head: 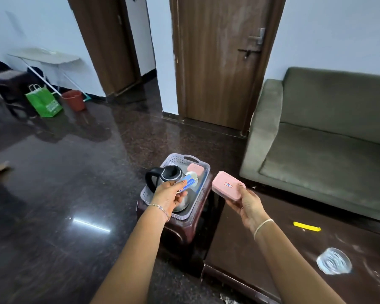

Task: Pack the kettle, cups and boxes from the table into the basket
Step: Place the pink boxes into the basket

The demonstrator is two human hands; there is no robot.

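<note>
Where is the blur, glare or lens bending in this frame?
Head view: far left smeared, the green bag soft; a bright streak of glare on the floor; door edges lean from the wide lens; both hands, the pink box and basket are fairly sharp.

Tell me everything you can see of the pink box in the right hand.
The pink box is a flat, rounded-corner rectangular container, plastic by its look, with a pink lid over a paler, seemingly translucent base. A small red and blue label sits on the lid's middle. It is shut and tilted, lid facing up and toward the camera. The right hand grips its near right corner, thumb on the lid, fingers beneath. It is held in the air just right of the basket, touching nothing else.
</note>
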